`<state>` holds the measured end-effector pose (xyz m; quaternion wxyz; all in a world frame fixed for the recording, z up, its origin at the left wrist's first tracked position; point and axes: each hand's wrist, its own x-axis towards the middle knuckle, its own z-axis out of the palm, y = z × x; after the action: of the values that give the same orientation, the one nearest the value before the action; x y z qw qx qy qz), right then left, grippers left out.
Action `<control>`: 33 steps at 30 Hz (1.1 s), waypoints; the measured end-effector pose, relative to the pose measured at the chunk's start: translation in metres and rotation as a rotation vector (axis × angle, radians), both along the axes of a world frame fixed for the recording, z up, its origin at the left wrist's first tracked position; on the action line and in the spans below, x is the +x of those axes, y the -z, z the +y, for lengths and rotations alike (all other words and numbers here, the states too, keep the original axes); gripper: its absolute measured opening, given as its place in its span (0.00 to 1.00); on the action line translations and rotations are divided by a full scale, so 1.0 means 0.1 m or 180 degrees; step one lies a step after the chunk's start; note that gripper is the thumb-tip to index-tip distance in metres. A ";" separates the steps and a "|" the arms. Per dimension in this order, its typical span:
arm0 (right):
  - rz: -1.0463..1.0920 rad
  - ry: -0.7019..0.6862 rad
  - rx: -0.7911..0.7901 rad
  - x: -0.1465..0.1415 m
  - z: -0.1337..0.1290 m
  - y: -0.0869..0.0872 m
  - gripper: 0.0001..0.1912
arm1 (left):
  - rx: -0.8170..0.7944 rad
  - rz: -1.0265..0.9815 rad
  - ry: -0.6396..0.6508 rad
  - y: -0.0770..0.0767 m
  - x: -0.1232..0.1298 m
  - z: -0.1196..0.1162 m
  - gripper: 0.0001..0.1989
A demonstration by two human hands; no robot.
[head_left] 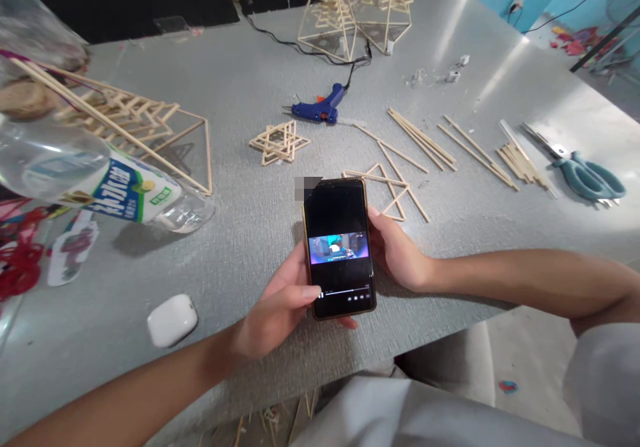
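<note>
A smartphone (340,287) with a video on its dark screen is held upright over the near part of the table. My left hand (283,310) grips its lower left side, the thumb at the screen's bottom corner and fingertips showing beneath. At the phone's right edge is my right hand (400,250), its thumb by the side and its other fingers hidden behind the phone. Just beyond the phone lies a flat star frame of wooden sticks (395,179), partly covered by it. A thicker stacked stick star (280,143) sits farther left.
Behind lies a blue glue gun (317,108) with its cord. Loose sticks (423,139) and teal-handled scissors (585,173) are at right. A plastic bottle (135,187) lies at left beside a stick pyramid (207,153); a white earbud case (173,320) is nearer. Two pyramids (327,30) stand behind.
</note>
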<state>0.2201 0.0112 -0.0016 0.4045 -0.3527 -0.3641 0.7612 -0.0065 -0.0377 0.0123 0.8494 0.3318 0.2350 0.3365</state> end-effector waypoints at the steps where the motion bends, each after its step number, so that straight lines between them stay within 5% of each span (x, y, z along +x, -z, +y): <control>1: 0.0012 0.0007 0.0011 0.00 0.00 0.00 0.31 | 0.0001 -0.0006 -0.0002 0.00 0.00 0.00 0.29; 33: 0.0030 -0.0017 0.0136 0.00 0.00 0.05 0.32 | -0.0013 -0.0109 -0.0051 -0.02 0.02 0.01 0.27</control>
<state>0.2202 0.0116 -0.0067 0.4116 -0.3393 -0.3793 0.7560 -0.0046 -0.0371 0.0145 0.8512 0.3223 0.2238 0.3485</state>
